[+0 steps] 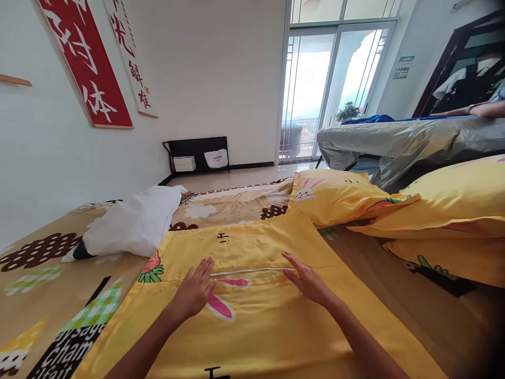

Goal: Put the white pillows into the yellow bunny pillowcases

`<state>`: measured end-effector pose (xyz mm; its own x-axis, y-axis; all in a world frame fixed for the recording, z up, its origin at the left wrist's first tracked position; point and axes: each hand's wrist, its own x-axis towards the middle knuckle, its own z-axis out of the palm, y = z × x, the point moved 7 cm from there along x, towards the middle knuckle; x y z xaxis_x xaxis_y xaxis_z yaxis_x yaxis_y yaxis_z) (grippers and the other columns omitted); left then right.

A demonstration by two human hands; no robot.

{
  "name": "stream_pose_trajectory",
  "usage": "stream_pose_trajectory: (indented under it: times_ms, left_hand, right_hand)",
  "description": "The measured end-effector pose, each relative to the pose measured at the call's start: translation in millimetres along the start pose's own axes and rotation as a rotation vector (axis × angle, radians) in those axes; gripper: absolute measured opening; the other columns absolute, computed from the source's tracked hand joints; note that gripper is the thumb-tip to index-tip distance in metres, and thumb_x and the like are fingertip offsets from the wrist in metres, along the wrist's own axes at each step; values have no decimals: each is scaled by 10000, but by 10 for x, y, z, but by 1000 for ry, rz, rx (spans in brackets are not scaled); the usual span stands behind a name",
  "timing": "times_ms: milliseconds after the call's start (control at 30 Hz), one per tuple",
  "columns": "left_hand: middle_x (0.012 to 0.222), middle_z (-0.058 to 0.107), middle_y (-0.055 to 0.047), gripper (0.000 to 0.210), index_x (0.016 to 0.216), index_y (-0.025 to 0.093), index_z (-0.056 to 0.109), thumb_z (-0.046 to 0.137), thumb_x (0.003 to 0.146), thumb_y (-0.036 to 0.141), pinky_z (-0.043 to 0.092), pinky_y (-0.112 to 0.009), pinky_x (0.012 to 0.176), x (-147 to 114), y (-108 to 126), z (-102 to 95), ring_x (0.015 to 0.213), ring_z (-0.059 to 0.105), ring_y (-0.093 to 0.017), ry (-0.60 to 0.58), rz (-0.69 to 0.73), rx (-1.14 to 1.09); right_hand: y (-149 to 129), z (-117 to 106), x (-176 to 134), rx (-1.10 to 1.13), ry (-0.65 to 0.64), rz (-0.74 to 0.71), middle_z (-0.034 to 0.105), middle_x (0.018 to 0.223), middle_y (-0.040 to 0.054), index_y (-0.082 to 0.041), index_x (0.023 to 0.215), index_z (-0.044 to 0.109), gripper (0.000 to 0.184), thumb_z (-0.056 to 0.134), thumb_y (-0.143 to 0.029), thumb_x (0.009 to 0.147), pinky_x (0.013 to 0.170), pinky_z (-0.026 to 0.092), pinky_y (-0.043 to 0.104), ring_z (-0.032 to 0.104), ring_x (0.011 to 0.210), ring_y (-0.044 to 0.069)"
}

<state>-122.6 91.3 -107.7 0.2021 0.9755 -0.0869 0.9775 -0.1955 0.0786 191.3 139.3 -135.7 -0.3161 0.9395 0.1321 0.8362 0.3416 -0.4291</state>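
A yellow pillowcase (268, 326) printed with pink rabbit ears and a carrot lies spread flat in front of me. A pale opening edge runs across its middle, between my hands. My left hand (195, 289) is over the left part of that seam, fingers stretched out and palm down, holding nothing. On the right, my right hand (305, 279) is at the seam's other end, its fingers extended and thumb apart, also without anything in it. Whether the palms press on the cloth or hover just above it, I cannot tell.
A white pillow (132, 221) rests to the left on the patterned bedsheet (31, 295). Yellow pillows, one with a rabbit print (331, 195) and another (461, 195), lie to the right. Beyond is a plastic-covered table (426, 137), with another person's arm (485, 109) on it.
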Motion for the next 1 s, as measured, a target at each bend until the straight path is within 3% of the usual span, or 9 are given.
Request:
stream_pose_trajectory:
  times_ms: [100, 200, 300, 367, 467, 533, 633, 767, 1000]
  left_hand:
    - [1584, 136, -77, 597, 1515, 131, 193, 252, 959, 343, 128, -428, 1189, 766, 458, 16, 1468, 113, -187, -30, 99, -78]
    - [1582, 154, -79, 589, 1512, 165, 217, 220, 971, 399, 113, -485, 1183, 1291, 448, 152, 1467, 126, -218, 9, 95, -77]
    - [1576, 213, -39, 588, 1491, 264, 287, 251, 954, 499, 156, -490, 1174, 1485, -212, 278, 1455, 189, -226, 90, 19, -67]
    - [1576, 218, -57, 609, 1496, 238, 279, 234, 949, 503, 172, -502, 1163, 1484, -1004, 332, 1453, 195, -236, 142, -202, -25]
    - [1568, 252, -68, 616, 1485, 227, 309, 236, 936, 496, 178, -504, 1148, 1442, -1986, 407, 1448, 206, -241, 166, -350, 61]
    - [1554, 293, -59, 606, 1473, 245, 337, 233, 928, 491, 195, -497, 1138, 1435, -2346, 454, 1439, 226, -237, 184, -377, 83]
    - [1554, 297, -48, 609, 1473, 250, 337, 259, 914, 479, 189, -486, 1140, 1454, -2473, 504, 1440, 219, -229, 212, -371, 97]
    - [1571, 249, -34, 618, 1491, 253, 285, 291, 898, 426, 123, -522, 1149, 1464, -2441, 524, 1445, 205, -219, 207, -432, 117]
    - [1576, 235, -60, 628, 1487, 234, 300, 267, 902, 460, 157, -503, 1141, 1358, -2615, 449, 1452, 180, -243, 258, -658, 66]
  right_hand:
    - [-618, 338, 633, -7, -129, -112, 272, 1545, 92, -151, 1486, 312, 605, 312, -389, 931, 1155, 221, 389, 221, 1438, 177]
    - [-796, 582, 1121, -35, -145, -113, 278, 1543, 98, -175, 1468, 362, 576, 307, -411, 945, 1160, 182, 426, 213, 1441, 194]
    - [-347, 547, 1440, -86, -91, -35, 248, 1557, 80, -212, 1468, 365, 619, 301, -531, 941, 1165, 138, 454, 193, 1447, 209]
    - [201, 385, 1576, -152, -39, 56, 236, 1562, 75, -210, 1479, 341, 632, 269, -545, 948, 1165, 118, 454, 182, 1450, 206]
    - [982, 116, 1710, -237, 27, 136, 262, 1557, 63, -199, 1479, 344, 615, 232, -511, 961, 1162, 131, 428, 185, 1449, 199]
    - [1309, 5, 1786, -282, 55, 119, 291, 1547, 52, -199, 1469, 365, 604, 227, -496, 963, 1157, 158, 405, 210, 1441, 192]
    - [1538, -87, 1874, -357, 107, 72, 345, 1523, 49, -213, 1449, 402, 582, 212, -474, 965, 1145, 173, 424, 257, 1424, 189]
    - [1729, -244, 1902, -465, 215, 155, 357, 1516, 49, -206, 1425, 435, 565, 200, -433, 963, 1139, 128, 490, 244, 1427, 204]
    - [1969, -318, 1916, -420, 215, 189, 365, 1514, 28, -241, 1432, 420, 564, 167, -423, 962, 1098, 227, 463, 295, 1405, 188]
